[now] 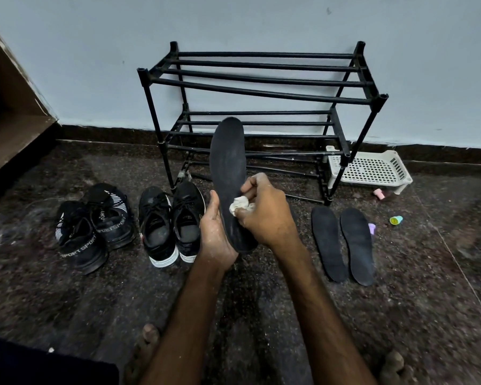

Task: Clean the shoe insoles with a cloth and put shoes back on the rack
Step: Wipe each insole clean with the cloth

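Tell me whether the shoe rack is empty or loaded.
Empty: the rack shows only bare bars on every visible tier; the sport shoes and white-soled shoes stand on the floor.

Close head-worn wide view, down at floor [400,301]

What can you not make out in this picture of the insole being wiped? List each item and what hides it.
Head view: lower end of the held insole, behind the left hand and right hand.
Head view: most of the cloth, inside the right hand's fingers.
Head view: small coloured objects near the white basket, too small to identify.
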